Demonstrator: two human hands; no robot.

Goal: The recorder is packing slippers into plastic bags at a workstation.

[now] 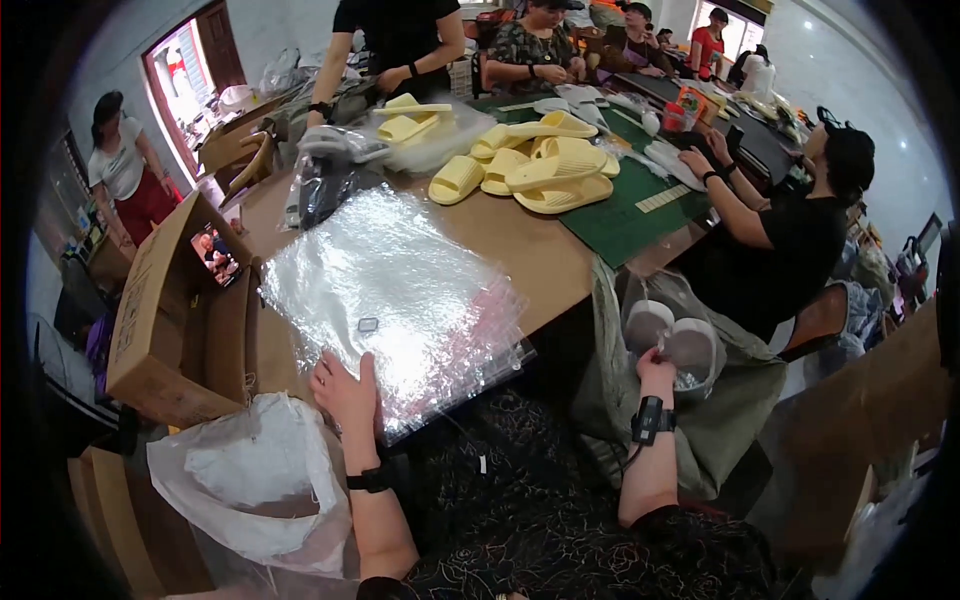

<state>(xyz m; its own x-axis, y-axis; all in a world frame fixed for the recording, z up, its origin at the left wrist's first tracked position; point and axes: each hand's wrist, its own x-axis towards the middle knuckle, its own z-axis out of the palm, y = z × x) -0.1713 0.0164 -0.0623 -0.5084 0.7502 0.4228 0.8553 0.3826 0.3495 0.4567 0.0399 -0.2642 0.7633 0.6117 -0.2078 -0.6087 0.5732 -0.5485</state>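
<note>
My left hand (pixel 347 393) lies with its fingers apart on the near left edge of a stack of shiny clear plastic bags (pixel 390 270). Out to the right, my right hand (pixel 655 368) is closed on the near edge of a clear bag with a pair of whitish slippers (pixel 692 345) inside. That bagged pair is at the mouth of a large grey-green sack (pixel 740 405). Beyond the stack, several pale yellow slippers (pixel 560 180) are heaped across the brown tabletop (pixel 545 265) and a green mat (pixel 620 225).
An open cardboard box (pixel 165 350) with a phone (pixel 214 253) on it stands at left. Below it hangs a white plastic sack (pixel 250 540). Co-workers are around the table; one in black (pixel 790 235) sits close on the right, another (pixel 400 40) stands across.
</note>
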